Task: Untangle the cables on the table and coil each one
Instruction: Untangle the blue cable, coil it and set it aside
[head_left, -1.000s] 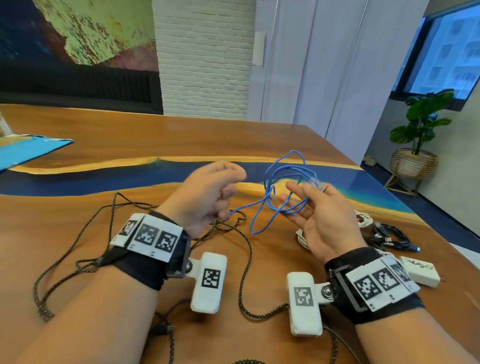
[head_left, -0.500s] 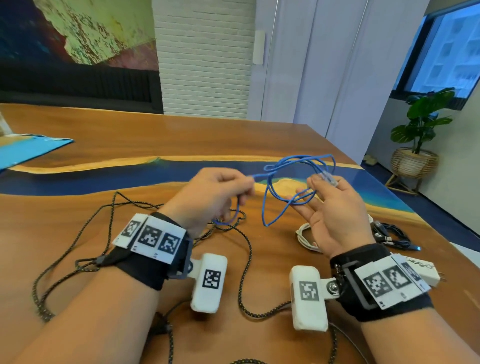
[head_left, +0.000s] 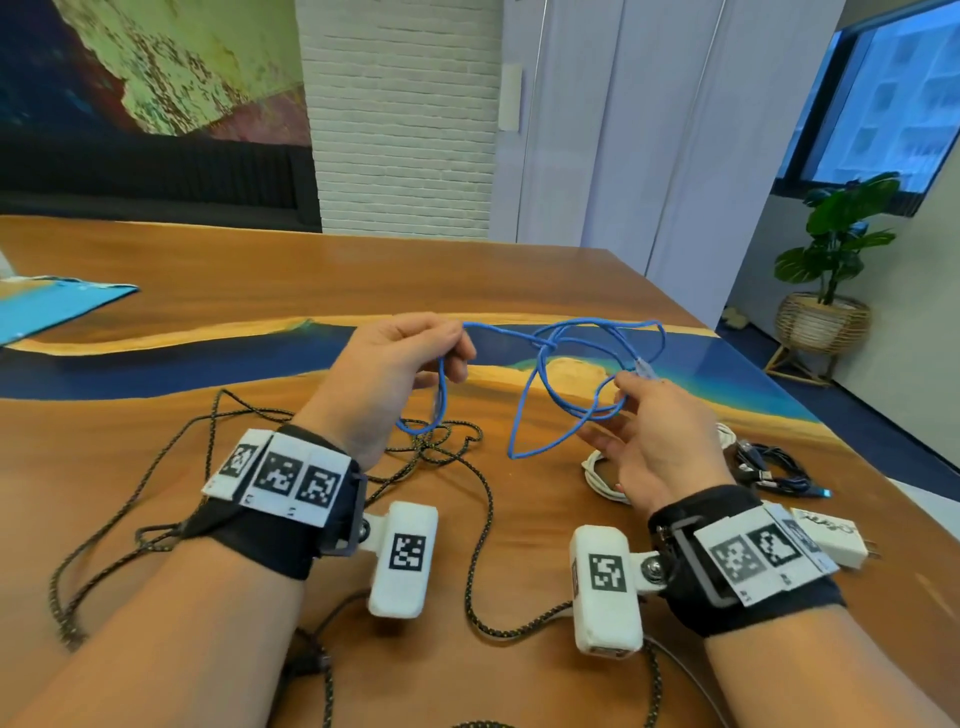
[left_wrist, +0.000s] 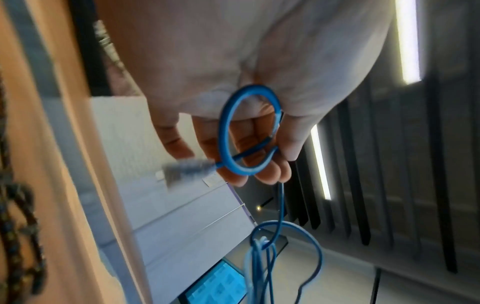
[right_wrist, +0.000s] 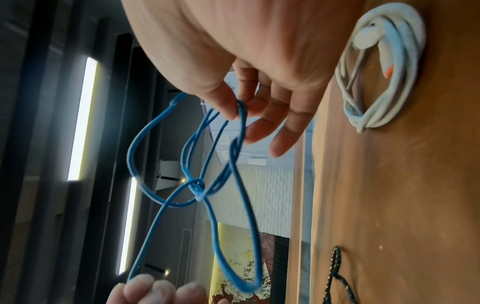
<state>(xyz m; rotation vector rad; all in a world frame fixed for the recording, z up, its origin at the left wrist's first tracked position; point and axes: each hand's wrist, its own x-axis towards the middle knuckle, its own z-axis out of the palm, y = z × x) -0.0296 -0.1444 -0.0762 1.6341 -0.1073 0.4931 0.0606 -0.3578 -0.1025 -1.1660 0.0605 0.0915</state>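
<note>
Here the blue cable (head_left: 550, 379) hangs in the air between the two hands, above the table (head_left: 363, 275) and clear of it. The left hand (head_left: 384, 374) pinches one strand between thumb and fingertips, with a small closed loop curling under its palm and a clear plug dangling beside its fingers (left_wrist: 270, 174). The right hand (head_left: 654, 431) has its thumb and forefinger closed on a loop near the other plug, while its remaining fingers stay loosely spread. Between the hands, nearer the right one, the strands cross in a loose knot with several loops fanning from it.

The cable looks thin, light and springy: it holds round curves on its own, so it will likely spring back open unless each turn is pinned. Its smooth jacket may slip through a light pinch. The best hold seems to be just behind a plug, feeding that end back through the crossing; tugging both sides apart would probably tighten the knot.

Below the left wrist a black braided cable (head_left: 483, 525) sprawls slack. Under the right hand sits a white cable (right_wrist: 381, 67), already bundled, and beyond the right wrist a dark bundle (head_left: 774, 467) and a white charger (head_left: 831, 535)
</note>
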